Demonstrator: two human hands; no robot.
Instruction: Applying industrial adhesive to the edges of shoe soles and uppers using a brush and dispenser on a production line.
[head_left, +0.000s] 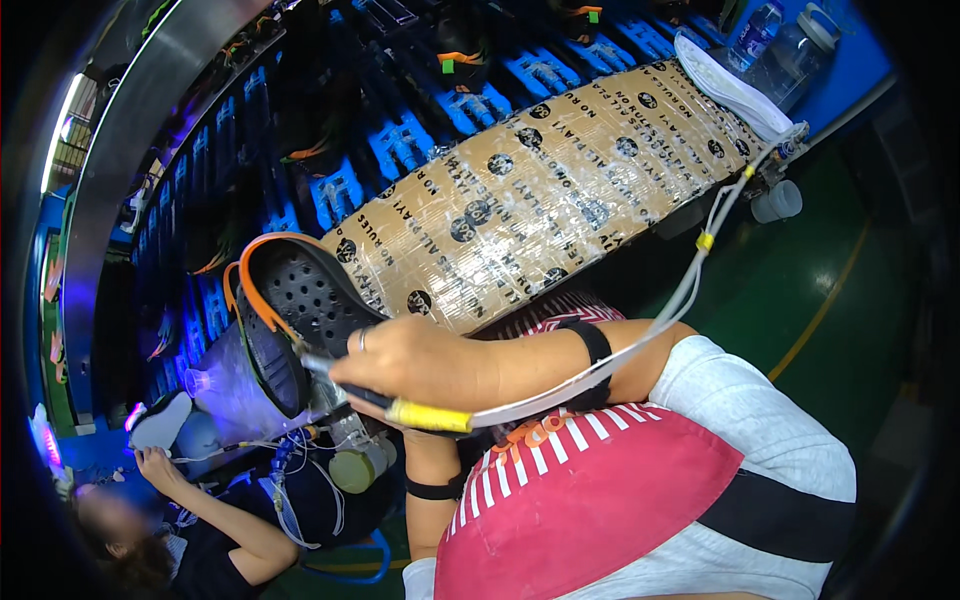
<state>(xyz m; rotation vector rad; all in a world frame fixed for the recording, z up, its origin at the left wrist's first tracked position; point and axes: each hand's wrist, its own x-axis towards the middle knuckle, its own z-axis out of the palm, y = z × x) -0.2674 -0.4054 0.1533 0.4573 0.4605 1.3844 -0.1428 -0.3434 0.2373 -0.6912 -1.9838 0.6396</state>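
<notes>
My right hand (pixel 415 365), with a ring on one finger, is closed round a brush (pixel 362 395). The brush has a dark handle, yellow tape at its rear end and a pale tube (pixel 545 400) running from it. Its tip meets the orange edge of a black shoe piece (pixel 268 365). Right behind that lies a black perforated upper (pixel 312 290) with an orange rim; I cannot tell whether the two are one shoe or a pair. My left hand (pixel 418 436) is beneath the right one, close to the shoe, and its fingers are hidden.
A cardboard-covered board (pixel 590 180) with a glossy, smeared surface slopes across the front. White soles (pixel 725 85) lie at its far right end beside bottles (pixel 800 55). Blue racks (pixel 400 145) carry more shoes behind. At lower left a co-worker's hand (pixel 155 468) holds a pale sole (pixel 160 425).
</notes>
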